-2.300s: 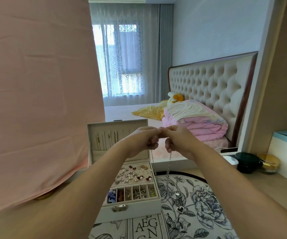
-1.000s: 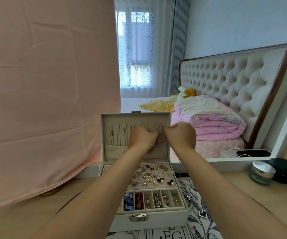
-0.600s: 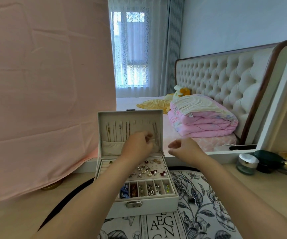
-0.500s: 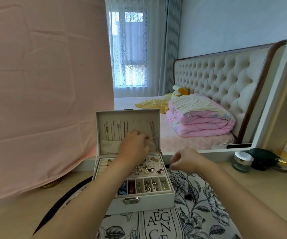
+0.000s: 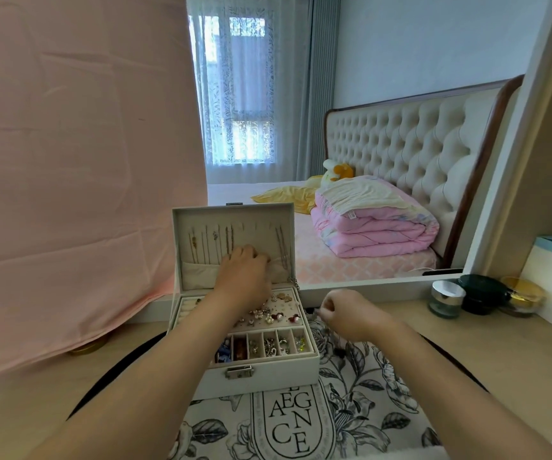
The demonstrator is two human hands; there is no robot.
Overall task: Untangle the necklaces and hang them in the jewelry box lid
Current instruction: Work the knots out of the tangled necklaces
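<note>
Necklaces [image 5: 215, 242] in lid [image 5: 233, 210] just above left hand [image 5: 243, 273], right hand [image 5: 347, 313] apart

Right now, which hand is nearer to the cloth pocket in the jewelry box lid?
Left. The left hand is at the cloth pocket inside the lid; the right hand sits lower, right of the jewelry box, above the floral mat.

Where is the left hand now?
Head view, left of centre: the left hand is inside the open jewelry box lid, against the fabric pocket, below the hanging necklaces.
</note>
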